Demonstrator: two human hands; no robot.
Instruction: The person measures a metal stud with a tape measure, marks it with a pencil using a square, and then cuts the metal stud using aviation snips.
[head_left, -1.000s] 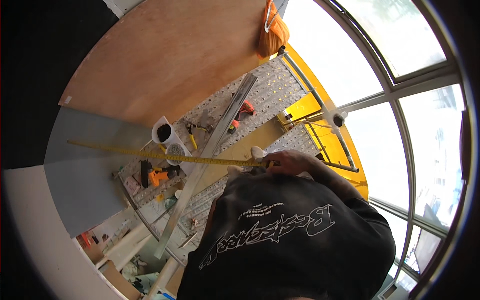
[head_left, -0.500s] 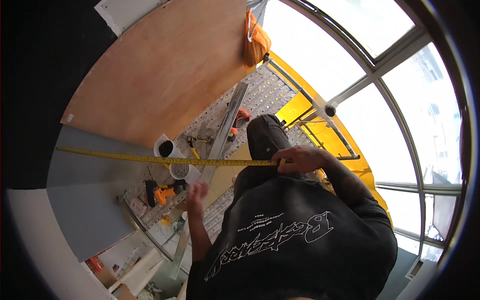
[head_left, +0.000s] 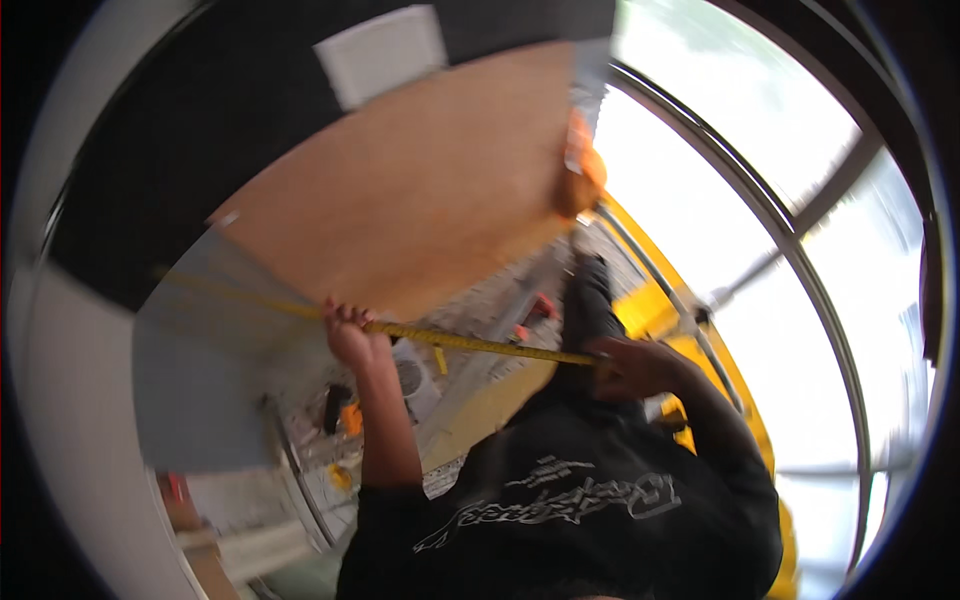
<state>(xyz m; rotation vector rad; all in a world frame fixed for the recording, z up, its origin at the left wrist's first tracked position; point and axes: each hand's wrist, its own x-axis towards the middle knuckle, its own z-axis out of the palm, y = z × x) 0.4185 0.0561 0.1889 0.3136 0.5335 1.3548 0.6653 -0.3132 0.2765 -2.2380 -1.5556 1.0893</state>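
Observation:
A yellow tape measure (head_left: 470, 343) is stretched across in front of my body, its blade running left over the grey wall panel (head_left: 215, 370). My left hand (head_left: 352, 335) is raised with its fingers closed around the blade. Close to my right thigh, my right hand (head_left: 635, 368) is wrapped around the tape's body end, most of which the fingers hide. The far left end of the blade is blurred, and I cannot tell what it touches.
Beyond the tape stands a large plywood board (head_left: 420, 180). An orange bag (head_left: 583, 175) hangs at its right edge. Below lie an orange drill (head_left: 350, 418), a red tool (head_left: 540, 308) and a bucket (head_left: 410, 378) on the perforated platform. Yellow sheeting and a metal rail (head_left: 650, 265) border the windows.
My left hand has risen from below the blade and closed on it. My right hand still holds the tape's body. The whole view has shifted and is blurred.

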